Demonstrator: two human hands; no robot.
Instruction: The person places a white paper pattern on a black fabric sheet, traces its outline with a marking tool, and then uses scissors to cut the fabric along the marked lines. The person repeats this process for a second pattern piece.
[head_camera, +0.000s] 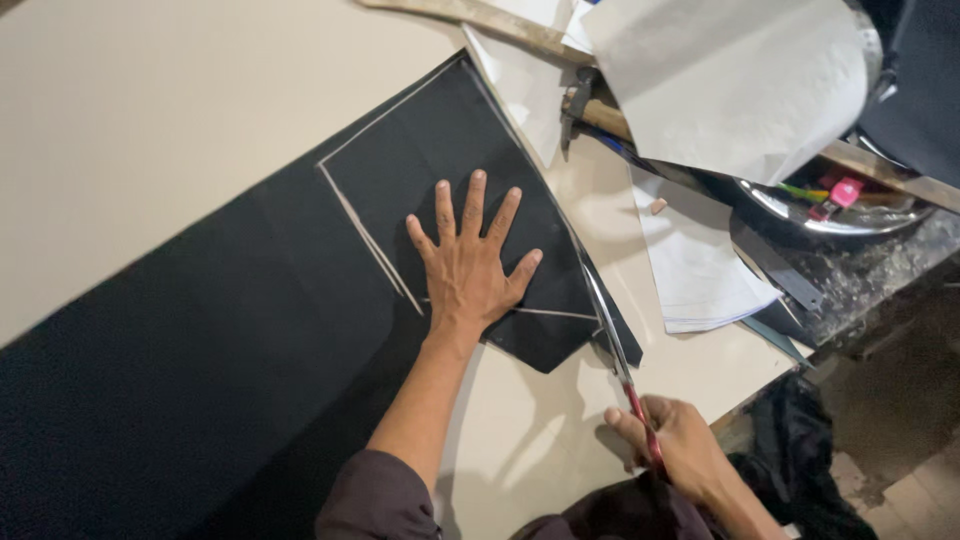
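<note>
A big piece of soft black cloth (200, 370) lies flat on a smooth, pale cream table (130, 110). Thin white chalk lines (365, 235) are drawn on the cloth and make a shape with straight sides and sharp corners.

The left hand (470, 270) is open wide, with all its fingers spread out. It presses flat on the black cloth, inside the chalk shape.

The right hand (680, 450) is closed around the red handles of long, shiny metal scissors (610, 335). It is at the near edge of the table. The thin blades run along the right edge of the cloth, beside the spread hand.

Past the cloth there are sheets of white paper: a flat stack (700, 270) near the scissors and a big curved sheet (730, 80) higher up. A hammer with a wooden handle (590, 110) peeks out from under the paper. A round silver metal bowl (840, 215) sits at the far right with small bright things inside.
</note>
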